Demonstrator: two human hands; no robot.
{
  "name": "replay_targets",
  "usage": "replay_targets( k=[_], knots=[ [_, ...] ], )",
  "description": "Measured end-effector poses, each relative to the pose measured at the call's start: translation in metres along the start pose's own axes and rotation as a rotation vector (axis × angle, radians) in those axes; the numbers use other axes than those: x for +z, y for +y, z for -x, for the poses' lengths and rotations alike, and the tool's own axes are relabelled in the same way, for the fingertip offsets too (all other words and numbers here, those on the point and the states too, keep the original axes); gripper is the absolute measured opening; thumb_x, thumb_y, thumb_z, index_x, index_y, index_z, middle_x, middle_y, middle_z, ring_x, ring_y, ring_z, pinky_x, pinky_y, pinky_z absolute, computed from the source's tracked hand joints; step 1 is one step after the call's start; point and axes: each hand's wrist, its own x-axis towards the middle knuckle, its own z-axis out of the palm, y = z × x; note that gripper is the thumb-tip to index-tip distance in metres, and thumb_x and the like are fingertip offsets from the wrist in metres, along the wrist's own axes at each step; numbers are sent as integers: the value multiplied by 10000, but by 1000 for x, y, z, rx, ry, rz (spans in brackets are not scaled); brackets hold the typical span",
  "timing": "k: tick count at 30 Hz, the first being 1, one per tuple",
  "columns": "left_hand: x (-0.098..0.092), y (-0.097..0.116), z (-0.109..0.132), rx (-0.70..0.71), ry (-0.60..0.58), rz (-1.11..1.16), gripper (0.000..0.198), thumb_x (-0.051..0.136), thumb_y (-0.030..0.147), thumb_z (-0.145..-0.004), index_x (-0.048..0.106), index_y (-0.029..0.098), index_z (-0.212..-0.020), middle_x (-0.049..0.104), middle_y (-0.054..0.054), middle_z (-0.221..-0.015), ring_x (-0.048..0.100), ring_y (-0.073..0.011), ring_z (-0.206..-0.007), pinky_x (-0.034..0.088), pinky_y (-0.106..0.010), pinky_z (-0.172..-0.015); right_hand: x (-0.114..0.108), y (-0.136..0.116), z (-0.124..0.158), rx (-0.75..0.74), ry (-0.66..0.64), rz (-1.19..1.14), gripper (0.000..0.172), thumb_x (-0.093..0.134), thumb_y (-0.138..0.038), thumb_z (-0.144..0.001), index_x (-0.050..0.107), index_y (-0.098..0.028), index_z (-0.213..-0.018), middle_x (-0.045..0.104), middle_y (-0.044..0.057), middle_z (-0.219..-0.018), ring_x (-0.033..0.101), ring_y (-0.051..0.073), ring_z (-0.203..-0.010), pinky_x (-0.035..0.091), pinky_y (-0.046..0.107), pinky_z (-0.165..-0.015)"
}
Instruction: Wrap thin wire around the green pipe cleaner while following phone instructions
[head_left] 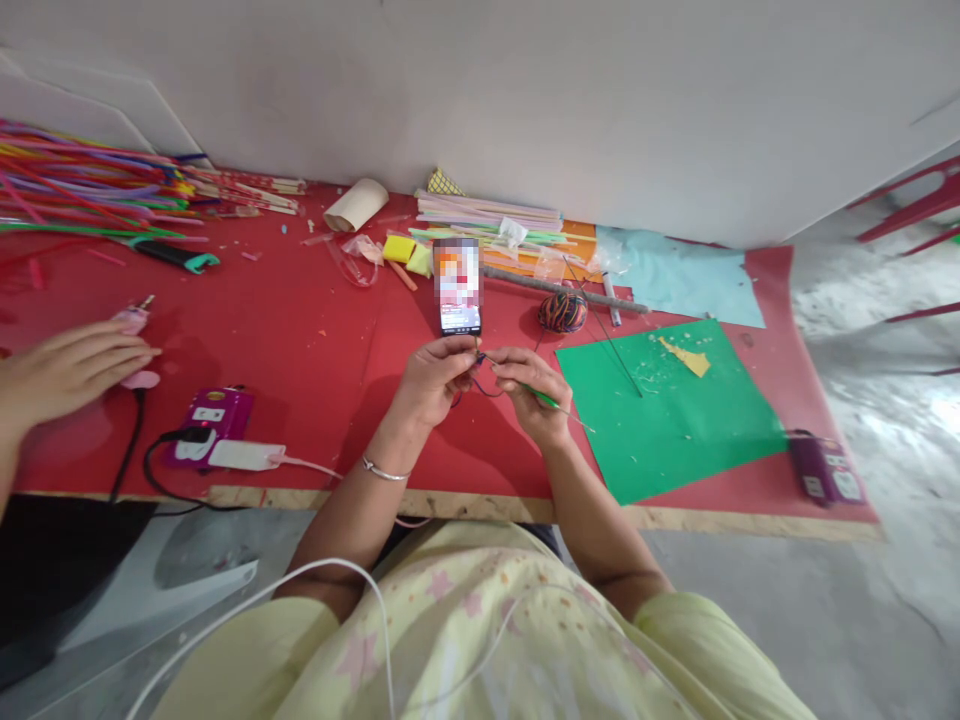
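My left hand (435,378) pinches a small piece of dark yarn (480,362) between thumb and fingertips, just in front of the phone. Close beside it, my right hand (534,388) is closed around a crochet hook with a green handle (543,398), its thin metal end poking out past the palm. The fingers of both hands nearly meet at the yarn, so the stitches are mostly hidden. A dark purple strand loops below them. A multicoloured yarn ball (564,312) rests behind my right hand. The phone (458,285) is propped up with its screen lit.
Another person's hand (79,370) is over a pink glue gun (133,322) at left. Purple power strips (229,408) sit near both front corners. A green sheet (675,430), a stick (570,288), black-handled pliers (169,254) and pipe cleaners (90,190) lie on the red table (300,340).
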Motion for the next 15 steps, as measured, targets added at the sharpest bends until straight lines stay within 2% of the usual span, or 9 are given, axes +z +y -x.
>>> replay_targets(
  k=[12,15],
  knots=[
    [-5,2,-1,-6,-4,-21,313,870,192,-557,784,141,-854,722,-21,-666,598,-85,-491,425,-182,-433,-5,-4,-4,-32,-90,-44,184,733,-311,-938,835,-362,-1083,811,50,-1184,765,250,-1092,625,430,-951],
    [-5,3,-1,-7,2,-29,312,866,192,-555,786,141,-853,722,-19,-670,600,-86,-494,426,-182,-430,-8,-5,-5,3,-111,-43,168,729,-336,-940,839,-352,-1065,812,51,-1182,767,253,-1093,629,431,-946]
  ],
)
